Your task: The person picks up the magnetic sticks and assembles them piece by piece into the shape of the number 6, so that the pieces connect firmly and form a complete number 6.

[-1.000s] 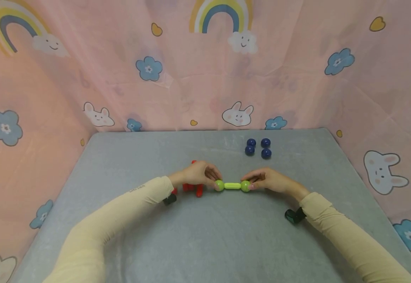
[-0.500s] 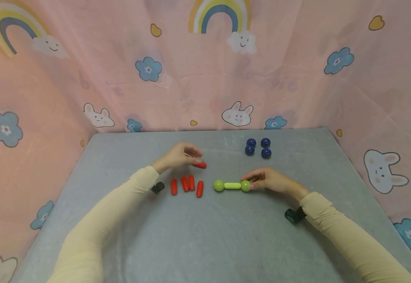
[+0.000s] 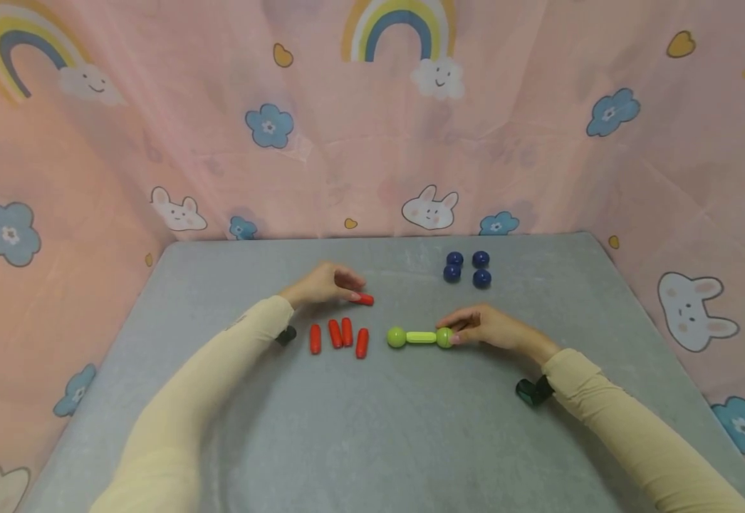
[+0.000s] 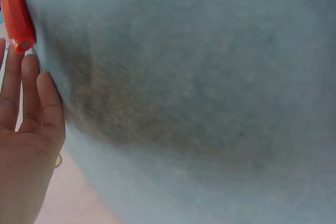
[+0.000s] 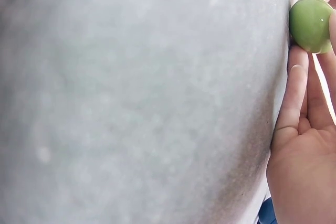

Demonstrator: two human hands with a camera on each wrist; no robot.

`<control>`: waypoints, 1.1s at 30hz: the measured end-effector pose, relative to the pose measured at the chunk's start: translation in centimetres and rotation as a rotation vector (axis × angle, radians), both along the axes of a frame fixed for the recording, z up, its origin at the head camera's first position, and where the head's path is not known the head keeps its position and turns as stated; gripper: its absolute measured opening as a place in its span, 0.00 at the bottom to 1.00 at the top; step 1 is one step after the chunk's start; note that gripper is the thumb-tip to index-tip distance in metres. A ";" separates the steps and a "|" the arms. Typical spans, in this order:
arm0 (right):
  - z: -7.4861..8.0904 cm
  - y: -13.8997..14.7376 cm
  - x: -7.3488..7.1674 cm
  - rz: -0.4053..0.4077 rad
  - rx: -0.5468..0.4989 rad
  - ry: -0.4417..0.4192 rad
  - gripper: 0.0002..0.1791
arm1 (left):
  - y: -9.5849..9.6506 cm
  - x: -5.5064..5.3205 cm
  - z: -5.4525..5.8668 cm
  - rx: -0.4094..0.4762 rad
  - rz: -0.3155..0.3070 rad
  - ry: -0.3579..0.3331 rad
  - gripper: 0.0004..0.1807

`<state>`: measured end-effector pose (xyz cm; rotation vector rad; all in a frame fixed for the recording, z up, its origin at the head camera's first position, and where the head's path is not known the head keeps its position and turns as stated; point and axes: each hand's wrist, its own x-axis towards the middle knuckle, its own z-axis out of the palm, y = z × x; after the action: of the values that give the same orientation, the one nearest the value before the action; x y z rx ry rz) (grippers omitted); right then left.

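Note:
My left hand (image 3: 324,283) is at a red rod (image 3: 365,300), its thumb and fingers pinching the rod's left end. In the left wrist view the faceted red rod (image 4: 18,18) shows just past the fingertips. Several other red rods (image 3: 362,343) lie on the table in front of that hand. On the right, my right hand (image 3: 491,328) pinches a green ball (image 3: 444,337) at one end of a lime-green rod (image 3: 421,337). A second green ball (image 3: 397,337) sits at the rod's other end. The right wrist view shows fingers around the nearer green ball (image 5: 311,23).
Several dark blue balls (image 3: 481,278) stand near the back of the grey table (image 3: 372,442). A patterned pink cloth (image 3: 347,142) hangs behind and at both sides. Dark wrist cameras (image 3: 529,391) stick out below the sleeves.
My left hand has let go of the left green ball and moved back and left to the farthest red rod, uncovering the others. My right hand stays on its green ball.

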<state>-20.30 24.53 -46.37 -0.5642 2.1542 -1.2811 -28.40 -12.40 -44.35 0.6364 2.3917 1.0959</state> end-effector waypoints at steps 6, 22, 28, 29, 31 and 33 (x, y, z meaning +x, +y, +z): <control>0.0 0.1 0.1 0.008 -0.001 0.005 0.23 | 0.3 -0.3 0.0 -0.043 -0.080 0.009 0.18; 0.2 0.0 0.2 -0.004 -0.002 -0.007 0.23 | 0.2 -0.8 -0.4 -0.087 -0.124 -0.021 0.19; 0.2 0.0 0.1 0.003 0.001 0.001 0.23 | 0.2 -1.0 -0.6 -0.102 -0.116 -0.042 0.19; 0.2 -0.1 0.1 0.001 0.004 0.001 0.23 | 0.2 -1.0 -0.7 -0.104 -0.114 -0.044 0.18; 0.2 -0.1 0.1 -0.001 0.005 0.004 0.23 | 0.2 -1.0 -0.7 -0.106 -0.108 -0.047 0.18; 0.3 -0.1 0.1 -0.007 0.007 0.002 0.23 | 0.2 -1.0 -0.7 -0.105 -0.107 -0.043 0.18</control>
<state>-20.16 24.46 -46.12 -0.5558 2.1627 -1.2768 -29.38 -12.16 -45.10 0.6882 2.3321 0.9235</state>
